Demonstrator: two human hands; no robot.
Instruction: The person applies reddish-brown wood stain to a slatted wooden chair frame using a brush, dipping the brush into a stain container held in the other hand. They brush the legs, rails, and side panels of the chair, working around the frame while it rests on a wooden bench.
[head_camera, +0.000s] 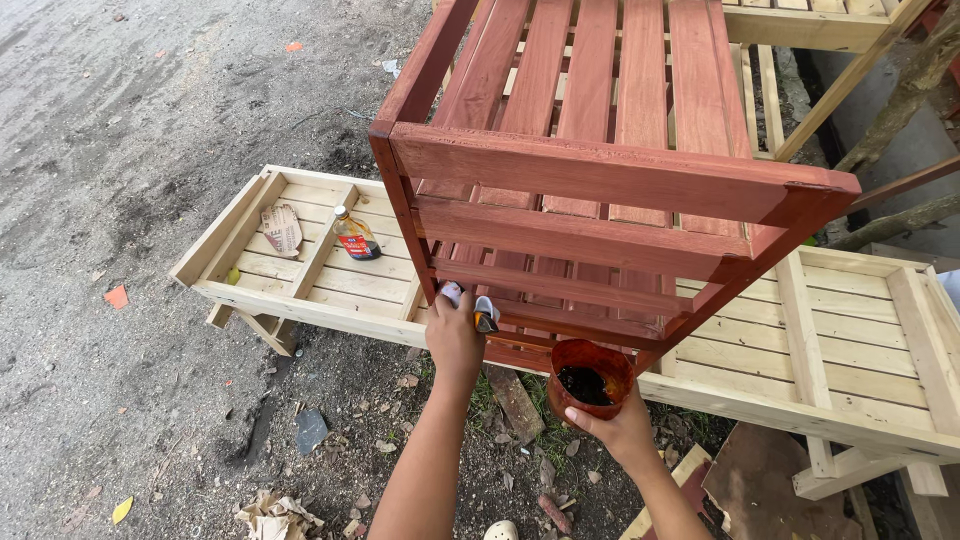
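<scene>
The slatted wooden frame (600, 190), stained a red-brown, is seen standing at 12 o'clock in the view, propped on the unpainted pale wooden frame (850, 340) that lies flat beneath it and runs from 9 o'clock to 3 o'clock. A small brush (484, 314), with a pale handle and a dark ferrule, is clamped in the left hand (455, 340), whose fingers are curled shut around it; the brush is held against the lower left corner of the stained frame, just beside its upright post. A round reddish cup (588, 380) of dark stain is carried by the right hand (625, 428) at about 6 o'clock, the fingers being wrapped under and around the cup's base, thumb at the near side. The cup is held just below the bottom rail of the stained frame, near the brush hand but apart from it.

On the pale frame at 9 o'clock a small bottle (355, 236) with an amber liquid and a coloured label is laid on its side, and a crumpled rag or glove (282, 229) is seen just to its left, apart from it. The grey dirt ground (120, 150) is strewn with scraps, and a wad of crumpled paper (275, 515) lies at 7 o'clock. Further bare wooden framing (800, 25) is seen at 1 o'clock behind the stained frame.
</scene>
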